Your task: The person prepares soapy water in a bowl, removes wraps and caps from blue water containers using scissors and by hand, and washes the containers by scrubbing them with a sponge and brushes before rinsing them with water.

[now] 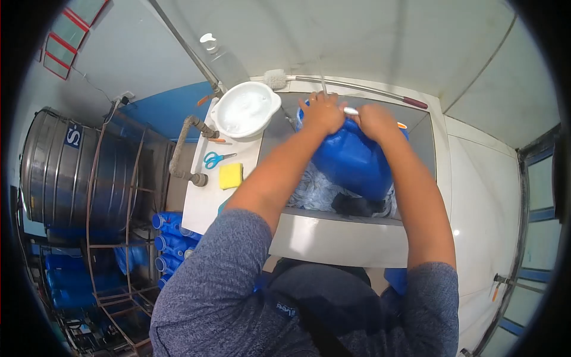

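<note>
A large blue plastic jug sits tilted in the grey sink. My left hand lies over its upper end, fingers bent across the far edge, gripping it. Closed in a fist, my right hand is beside it at the top of the jug. A rounded white tip sticks out of the fist towards my left hand; the rest of that thing is hidden. Just right of my right wrist shows a small orange-and-white piece. Below the jug lie pale wet cloths and a dark cloth.
A white basin of suds stands left of the sink, near a pump bottle, blue scissors and a yellow sponge. A long-handled brush lies along the back ledge. Pipework rises at the left edge.
</note>
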Tool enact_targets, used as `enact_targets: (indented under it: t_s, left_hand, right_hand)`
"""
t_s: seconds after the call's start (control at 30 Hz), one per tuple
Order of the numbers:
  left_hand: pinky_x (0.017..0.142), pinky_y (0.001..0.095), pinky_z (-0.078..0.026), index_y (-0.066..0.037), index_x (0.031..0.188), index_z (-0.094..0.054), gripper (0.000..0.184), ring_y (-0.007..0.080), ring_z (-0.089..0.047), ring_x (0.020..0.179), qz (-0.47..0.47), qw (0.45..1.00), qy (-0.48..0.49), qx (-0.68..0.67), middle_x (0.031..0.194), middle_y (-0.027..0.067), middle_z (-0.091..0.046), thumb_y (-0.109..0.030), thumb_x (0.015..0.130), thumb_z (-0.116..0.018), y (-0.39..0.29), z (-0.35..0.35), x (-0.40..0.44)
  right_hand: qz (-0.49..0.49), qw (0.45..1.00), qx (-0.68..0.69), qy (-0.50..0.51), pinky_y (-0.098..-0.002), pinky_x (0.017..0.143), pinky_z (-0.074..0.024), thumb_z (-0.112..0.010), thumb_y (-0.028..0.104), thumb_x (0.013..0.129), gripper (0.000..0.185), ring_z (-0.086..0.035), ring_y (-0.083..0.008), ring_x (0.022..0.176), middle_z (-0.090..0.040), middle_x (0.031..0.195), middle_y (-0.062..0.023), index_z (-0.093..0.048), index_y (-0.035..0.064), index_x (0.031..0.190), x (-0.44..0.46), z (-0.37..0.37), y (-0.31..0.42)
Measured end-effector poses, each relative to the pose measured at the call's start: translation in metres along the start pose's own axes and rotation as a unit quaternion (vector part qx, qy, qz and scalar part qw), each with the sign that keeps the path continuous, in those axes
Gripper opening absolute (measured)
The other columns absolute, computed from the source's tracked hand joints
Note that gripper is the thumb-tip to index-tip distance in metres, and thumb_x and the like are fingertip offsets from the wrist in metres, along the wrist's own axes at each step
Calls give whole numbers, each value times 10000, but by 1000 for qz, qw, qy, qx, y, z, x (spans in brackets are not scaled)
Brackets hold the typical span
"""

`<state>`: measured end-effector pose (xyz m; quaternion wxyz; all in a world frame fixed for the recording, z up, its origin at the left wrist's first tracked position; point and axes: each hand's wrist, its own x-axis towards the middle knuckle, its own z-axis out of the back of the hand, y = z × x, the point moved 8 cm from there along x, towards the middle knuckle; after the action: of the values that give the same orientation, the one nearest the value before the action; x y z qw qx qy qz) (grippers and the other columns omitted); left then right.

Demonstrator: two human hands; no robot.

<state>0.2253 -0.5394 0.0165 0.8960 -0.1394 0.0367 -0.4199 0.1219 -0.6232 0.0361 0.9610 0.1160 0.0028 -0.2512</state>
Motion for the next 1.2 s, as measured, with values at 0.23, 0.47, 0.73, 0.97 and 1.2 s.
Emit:
enact_targets:
  t_s: [0.23, 0.47, 0.73, 0.97, 1.2]
  left_hand:
    - [1189, 701, -80, -100, 1595, -290, 745, 397, -203, 1534, -27, 999, 26, -31, 1632, 161, -334, -508, 993, -451, 8, -11, -50]
    - [1231, 579, -97, 65, 1581, -188, 892, 388, -231, 1532, 40, 933, -120, -338, 1616, 273, -294, -319, 892, -606, 99, -13, -103]
    - [1101, 762, -202, -24, 1487, -395, 708, 425, -386, 1386, -162, 976, -88, -115, 1456, 260, -408, -254, 867, -645, 67, -10, -158]
    - [999, 602, -389, -12, 1136, -605, 446, 381, -521, 1169, -185, 967, -173, 9, 1153, 187, -581, -362, 875, -694, 71, 42, -159]
    - [809, 529, -483, -20, 995, -605, 302, 422, -627, 930, 123, 989, -78, -17, 991, 225, -658, -319, 1014, -568, 278, 111, -264]
  right_hand:
    - [32, 980, 157, 115, -455, 832, -566, -586, 357, 984, 383, -730, -336, 897, -734, 851, -222, -751, 12, 985, 94, 18, 94]
    - [74, 974, 131, 171, -479, 802, -545, -508, 542, 997, 586, -708, -358, 782, -724, 779, -190, -796, 79, 785, 33, -42, 104]
    - [201, 972, 78, 90, -516, 874, -533, -555, 350, 960, 379, -660, -414, 1019, -686, 1086, -214, -677, 53, 1161, -62, -57, 134]
    - [163, 983, 43, 76, -499, 837, -529, -586, 459, 941, 433, -670, -402, 958, -705, 988, -183, -720, 53, 1011, -77, -15, 122]
    - [158, 978, 77, 112, -438, 706, -502, -775, 588, 771, 557, -647, -346, 794, -674, 820, -153, -617, 55, 802, -70, -18, 99]
